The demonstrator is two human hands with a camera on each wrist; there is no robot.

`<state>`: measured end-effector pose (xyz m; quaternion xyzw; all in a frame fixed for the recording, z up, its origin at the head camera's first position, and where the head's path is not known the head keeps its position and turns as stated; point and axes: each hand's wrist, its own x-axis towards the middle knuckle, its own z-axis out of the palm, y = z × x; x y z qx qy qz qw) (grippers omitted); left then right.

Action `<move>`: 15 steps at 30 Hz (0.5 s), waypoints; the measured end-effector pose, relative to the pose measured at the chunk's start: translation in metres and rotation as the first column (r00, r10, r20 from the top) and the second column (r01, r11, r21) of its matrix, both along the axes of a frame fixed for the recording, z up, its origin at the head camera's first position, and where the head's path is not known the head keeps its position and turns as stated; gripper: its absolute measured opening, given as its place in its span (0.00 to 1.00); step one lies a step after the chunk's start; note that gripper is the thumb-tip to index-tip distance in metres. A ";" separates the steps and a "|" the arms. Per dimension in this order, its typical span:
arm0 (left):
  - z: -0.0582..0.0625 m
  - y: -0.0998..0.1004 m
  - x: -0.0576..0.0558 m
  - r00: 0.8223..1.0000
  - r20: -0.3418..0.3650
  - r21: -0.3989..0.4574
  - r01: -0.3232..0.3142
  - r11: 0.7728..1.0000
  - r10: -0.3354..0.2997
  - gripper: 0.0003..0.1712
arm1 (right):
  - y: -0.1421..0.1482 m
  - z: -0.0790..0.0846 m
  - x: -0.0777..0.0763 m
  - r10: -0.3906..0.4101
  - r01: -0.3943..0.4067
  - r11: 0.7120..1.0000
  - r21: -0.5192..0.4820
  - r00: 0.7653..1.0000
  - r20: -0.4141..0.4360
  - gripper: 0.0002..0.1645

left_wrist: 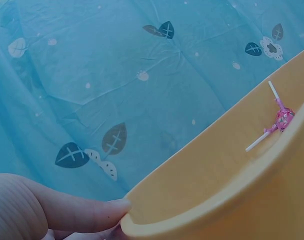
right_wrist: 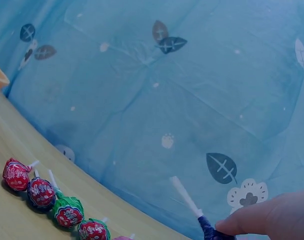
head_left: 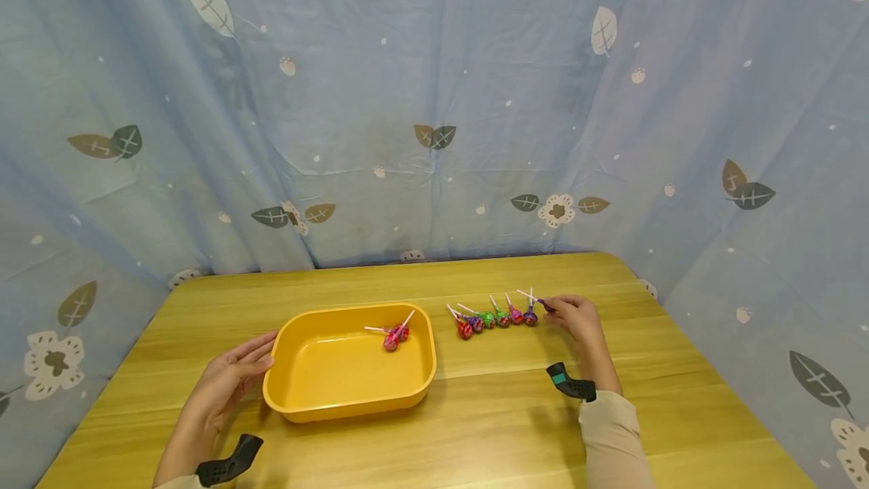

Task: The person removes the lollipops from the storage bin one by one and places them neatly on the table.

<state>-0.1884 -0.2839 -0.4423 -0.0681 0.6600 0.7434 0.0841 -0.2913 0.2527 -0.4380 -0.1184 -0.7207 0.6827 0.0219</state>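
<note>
My left hand (head_left: 220, 379) holds the left rim of a yellow plastic bin (head_left: 346, 406), thumb (left_wrist: 87, 212) at the edge. Two pink-wrapped lollipops (head_left: 391, 341) lie inside toward the bin's right end, sticks pointing different ways. To the right, my right hand (head_left: 577, 321) pinches a dark purple lollipop (right_wrist: 208, 228) by its wrapped head; its white stick points up and left. Just left of that hand, several lollipops (head_left: 502, 318) in red, purple, green and pink wrappers sit in a row on the table, sticks toward the back.
The wooden table (head_left: 489, 413) carries the bin at left of centre and the lollipop row at right. A blue patterned curtain (head_left: 366, 134) hangs behind the table and along its sides. Each wrist wears a black camera mount (head_left: 570, 383).
</note>
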 end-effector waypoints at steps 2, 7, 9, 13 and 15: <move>0.000 0.000 0.000 1.000 0.000 -0.010 0.001 1.000 -0.001 0.41 | 0.001 -0.001 0.000 -0.007 0.007 1.000 -0.014 1.000 0.001 0.20; 0.000 0.001 0.001 1.000 0.002 -0.019 0.004 1.000 -0.004 0.41 | 0.004 -0.003 -0.001 -0.011 0.011 1.000 -0.011 1.000 0.023 0.27; -0.001 0.001 0.001 1.000 0.002 -0.019 0.004 1.000 -0.004 0.40 | 0.005 -0.003 0.000 -0.019 0.020 1.000 -0.012 0.999 0.041 0.29; -0.001 0.001 0.000 1.000 0.000 -0.019 0.001 1.000 -0.001 0.40 | 0.007 -0.008 0.000 -0.031 0.030 0.999 0.016 0.997 0.073 0.30; -0.002 0.001 0.001 1.000 -0.005 -0.017 0.003 1.000 -0.003 0.40 | 0.007 -0.010 0.000 -0.029 0.026 0.999 0.033 0.996 0.088 0.30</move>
